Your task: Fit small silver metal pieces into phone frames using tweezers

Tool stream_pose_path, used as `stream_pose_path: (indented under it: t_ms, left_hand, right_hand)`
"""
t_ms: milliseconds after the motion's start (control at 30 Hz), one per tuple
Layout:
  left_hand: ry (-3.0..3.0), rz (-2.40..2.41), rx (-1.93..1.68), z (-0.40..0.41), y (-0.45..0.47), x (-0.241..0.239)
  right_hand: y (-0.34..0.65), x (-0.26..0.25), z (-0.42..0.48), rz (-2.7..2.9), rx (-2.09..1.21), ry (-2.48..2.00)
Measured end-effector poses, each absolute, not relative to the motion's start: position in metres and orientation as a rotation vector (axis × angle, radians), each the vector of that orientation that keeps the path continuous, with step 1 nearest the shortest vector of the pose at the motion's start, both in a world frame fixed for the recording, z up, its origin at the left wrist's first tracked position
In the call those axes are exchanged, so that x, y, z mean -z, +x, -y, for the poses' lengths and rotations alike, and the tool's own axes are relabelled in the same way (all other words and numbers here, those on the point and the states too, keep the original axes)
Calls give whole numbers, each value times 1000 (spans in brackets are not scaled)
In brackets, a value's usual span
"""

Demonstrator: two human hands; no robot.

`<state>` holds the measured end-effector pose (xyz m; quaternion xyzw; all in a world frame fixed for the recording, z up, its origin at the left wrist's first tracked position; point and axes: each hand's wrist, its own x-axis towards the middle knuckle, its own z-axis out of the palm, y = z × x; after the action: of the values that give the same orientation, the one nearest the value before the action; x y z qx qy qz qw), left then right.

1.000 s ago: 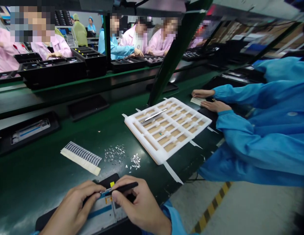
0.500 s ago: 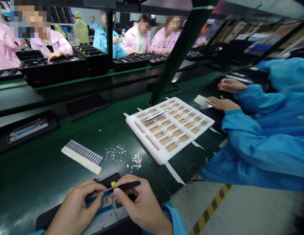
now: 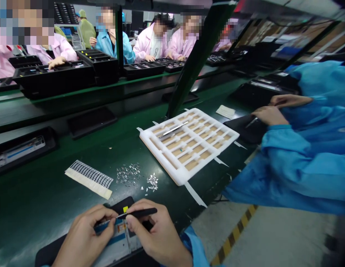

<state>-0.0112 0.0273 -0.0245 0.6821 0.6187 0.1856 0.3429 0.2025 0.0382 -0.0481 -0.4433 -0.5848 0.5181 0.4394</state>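
Pinching a pair of black tweezers (image 3: 140, 213), the right hand (image 3: 161, 237) had thumb and forefinger closed tight on the shaft, with the thin tip pointing left. That tip sat right at the fingertips of the left hand (image 3: 83, 237), whose thumb and forefinger were drawn close together. Honestly I couldn't tell if they had anything tiny between them, too small to see. Both hands rested on a pale panel (image 3: 118, 239) with a blue stripe and a small orange patch, and it lay directly under the fingers in a black holder (image 3: 125, 203) at the near edge of the green belt (image 3: 36, 200). A little yellow tag (image 3: 125, 209) showed on the holder just above the tweezers' tip.

Further out, two small heaps of shiny metal bits (image 3: 129, 174) lay loose on the belt, beside a striped strip of labels (image 3: 89, 178) to the left. Beyond those was a white foam tray (image 3: 150, 142) with lots of compartments and a silver tool (image 3: 172, 130) lying across it. On the right, a co-worker in a blue sleeve (image 3: 286, 148) had a hand (image 3: 269, 115) on another dark holder.
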Motion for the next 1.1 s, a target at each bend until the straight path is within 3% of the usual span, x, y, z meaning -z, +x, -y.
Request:
stream_pose_path:
  t_ms: [633,1000,1100]
  left_hand:
    - [1812,-1573,-402,-23,-14,30]
    - [2841,-1383,-496,-12,-33,22]
    - [2808,-1420,-442,-20,-34,19]
  right_hand:
    - [208,50,-36,1591,-1127,-912]
    - [204,62,-30,1641,-1021,-818]
    - [202,58,-31,1650,-1042,-861]
